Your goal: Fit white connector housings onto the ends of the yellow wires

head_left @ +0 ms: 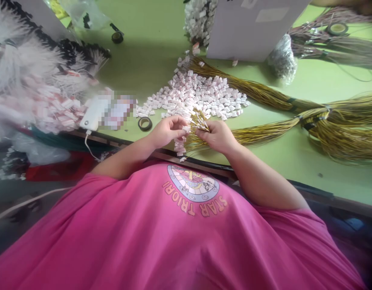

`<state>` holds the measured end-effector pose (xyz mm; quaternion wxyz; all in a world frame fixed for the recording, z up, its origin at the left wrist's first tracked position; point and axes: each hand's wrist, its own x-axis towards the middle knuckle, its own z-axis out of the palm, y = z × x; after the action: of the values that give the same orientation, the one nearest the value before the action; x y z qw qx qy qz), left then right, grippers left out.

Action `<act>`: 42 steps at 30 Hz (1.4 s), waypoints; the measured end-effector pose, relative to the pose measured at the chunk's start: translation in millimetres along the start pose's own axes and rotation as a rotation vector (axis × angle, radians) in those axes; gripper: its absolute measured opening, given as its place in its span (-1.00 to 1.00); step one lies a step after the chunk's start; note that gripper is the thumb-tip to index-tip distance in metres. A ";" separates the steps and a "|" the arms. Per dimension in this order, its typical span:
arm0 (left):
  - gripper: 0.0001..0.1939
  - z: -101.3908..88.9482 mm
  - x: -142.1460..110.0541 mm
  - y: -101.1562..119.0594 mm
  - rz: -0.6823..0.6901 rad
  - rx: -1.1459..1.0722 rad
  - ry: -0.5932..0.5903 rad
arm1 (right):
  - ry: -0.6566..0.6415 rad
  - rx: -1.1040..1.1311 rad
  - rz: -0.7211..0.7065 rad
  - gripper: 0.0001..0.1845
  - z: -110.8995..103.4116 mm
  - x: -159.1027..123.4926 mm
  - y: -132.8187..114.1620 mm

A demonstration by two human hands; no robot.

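Observation:
My left hand [170, 131] pinches a small white connector [186, 129] between thumb and fingertips. Close beside it, my right hand [218, 136] is closed around the ends of a bundle of yellow and dark wires [255, 135], their tips fanned out toward the left hand. The bundle trails off to the right across the green table. Just beyond both hands spreads a heap of loose white connectors [192, 92] with reddish marks. Several more connectors [180, 147] lie below the fingertips at the table's near edge. Whether the pinched connector touches a wire tip, I cannot tell.
A second wire bundle [258, 86] runs behind the heap. A roll of black tape [145, 124] and a white charger-like block [94, 112] sit left. White-wired parts [53, 104] pile far left. A grey box [252, 32] stands behind; a person's arm [355, 5] shows top right.

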<state>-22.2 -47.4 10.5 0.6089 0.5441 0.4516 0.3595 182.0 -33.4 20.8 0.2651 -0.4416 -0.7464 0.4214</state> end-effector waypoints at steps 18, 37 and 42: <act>-0.79 15.1 -6.4 12.7 -0.039 0.039 0.080 | 0.066 -0.112 -0.052 -0.84 7.5 -2.1 2.6; -0.77 28.5 -10.3 6.6 -0.213 0.037 0.097 | 0.001 -0.137 -0.027 -0.83 9.9 -1.9 5.9; -0.79 -2.5 -11.8 19.4 0.054 0.605 0.019 | 0.039 -0.126 -0.158 -0.76 3.8 0.4 9.4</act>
<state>-27.5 -54.6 31.5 0.4051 0.7092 0.5291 0.2300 183.0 -32.1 10.8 0.2834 -0.4053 -0.7987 0.3428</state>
